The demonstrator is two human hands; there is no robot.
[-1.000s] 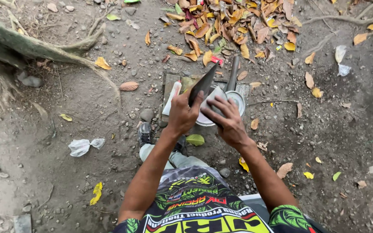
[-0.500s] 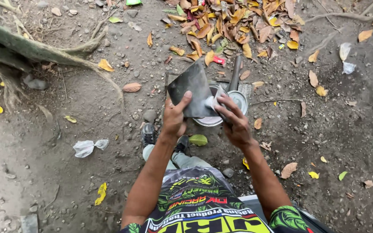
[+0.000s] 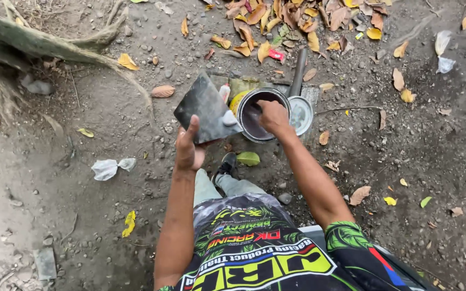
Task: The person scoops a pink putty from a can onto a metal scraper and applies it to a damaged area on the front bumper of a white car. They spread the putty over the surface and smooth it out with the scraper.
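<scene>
one small grey blob sits on the flat dark plate (image 3: 207, 110), clenched in your left hand (image 3: 189, 152). your right hand (image 3: 274, 116) is down in the open can (image 3: 260, 113) on the ground; its grip can't be read. lid (image 3: 301, 114) off beside it. most filler looks unscooped.

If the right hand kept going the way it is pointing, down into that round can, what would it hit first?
Most likely the greyish paste inside the open can. The right hand already dips over its rim, fingers pointing down inside. How deep the paste lies is hard to tell.
</scene>
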